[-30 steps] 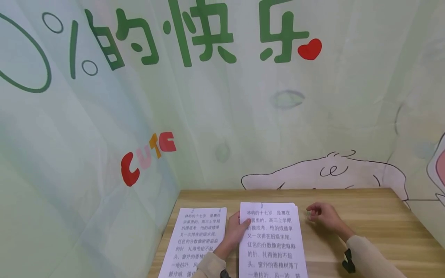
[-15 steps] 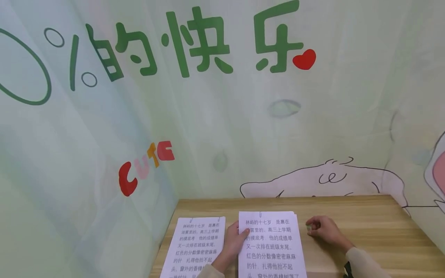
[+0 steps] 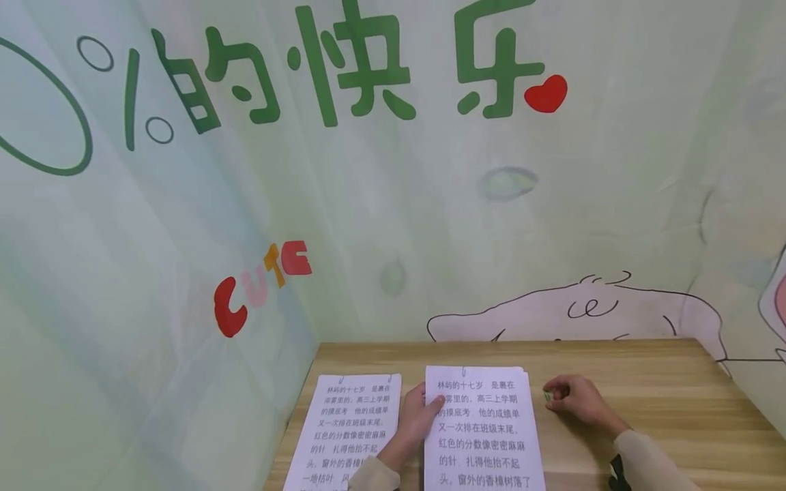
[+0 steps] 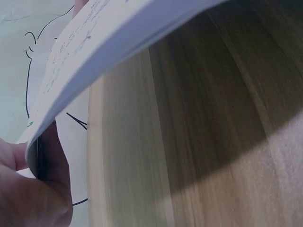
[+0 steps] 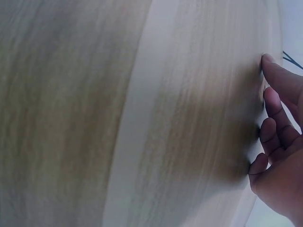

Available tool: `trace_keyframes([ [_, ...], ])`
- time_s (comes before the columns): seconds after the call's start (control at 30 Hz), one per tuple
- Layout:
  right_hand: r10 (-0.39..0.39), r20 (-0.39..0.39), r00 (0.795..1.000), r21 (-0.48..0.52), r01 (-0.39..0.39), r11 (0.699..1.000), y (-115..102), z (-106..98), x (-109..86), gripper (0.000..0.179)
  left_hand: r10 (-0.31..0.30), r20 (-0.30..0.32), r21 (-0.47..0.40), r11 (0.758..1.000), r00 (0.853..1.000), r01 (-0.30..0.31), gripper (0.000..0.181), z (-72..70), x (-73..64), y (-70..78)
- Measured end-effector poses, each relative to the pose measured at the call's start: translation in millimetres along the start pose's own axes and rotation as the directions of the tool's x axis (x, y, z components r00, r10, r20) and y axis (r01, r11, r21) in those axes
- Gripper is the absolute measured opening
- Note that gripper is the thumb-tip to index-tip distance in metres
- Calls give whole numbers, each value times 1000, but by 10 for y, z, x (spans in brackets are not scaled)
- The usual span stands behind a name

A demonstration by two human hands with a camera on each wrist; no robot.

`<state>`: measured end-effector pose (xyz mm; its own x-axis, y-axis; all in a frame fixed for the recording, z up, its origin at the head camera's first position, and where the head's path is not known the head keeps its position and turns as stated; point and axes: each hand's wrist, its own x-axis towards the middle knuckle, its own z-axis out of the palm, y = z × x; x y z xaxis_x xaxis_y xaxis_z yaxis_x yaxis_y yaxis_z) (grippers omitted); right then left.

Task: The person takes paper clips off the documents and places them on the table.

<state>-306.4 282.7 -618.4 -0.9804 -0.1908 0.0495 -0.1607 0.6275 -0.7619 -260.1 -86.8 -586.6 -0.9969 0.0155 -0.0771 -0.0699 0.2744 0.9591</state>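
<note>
My left hand [image 3: 420, 416] grips the left edge of a thick stack of printed paper [image 3: 475, 436], thumb on the front. One paper clip [image 3: 464, 372] sits on the stack's top edge. In the left wrist view the paper [image 4: 90, 56] curves up off the table beside the gripping hand [image 4: 33, 189]. To the right of the stack, my right hand [image 3: 580, 401] is low over the table, fingers curled, pinching a small pale-green thing [image 3: 548, 395] too small to name. The right wrist view shows the curled hand [image 5: 279, 127] at the tabletop; the small thing is hidden there.
A second printed stack [image 3: 350, 423] lies to the left, with two paper clips on its top edge. My left forearm partly covers it. The wooden table [image 3: 663, 382] ends at a printed cloth backdrop [image 3: 368, 204].
The right hand has come slightly nearer to me, the small pale-green thing moving with it. The left hand and both stacks stay in place while the head view tilts a little.
</note>
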Motion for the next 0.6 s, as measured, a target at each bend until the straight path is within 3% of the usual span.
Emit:
trace_keyframes([
  [0.47,-5,1,1000,15,5,1000,3,-1,-10,28,21,20,-31,999,1000,-20,33,-11,11,-14],
  [0.6,34,0,999,42,-34,999,-64,-20,13,23,24,19,-33,999,1000,-23,33,-15,10,-16],
])
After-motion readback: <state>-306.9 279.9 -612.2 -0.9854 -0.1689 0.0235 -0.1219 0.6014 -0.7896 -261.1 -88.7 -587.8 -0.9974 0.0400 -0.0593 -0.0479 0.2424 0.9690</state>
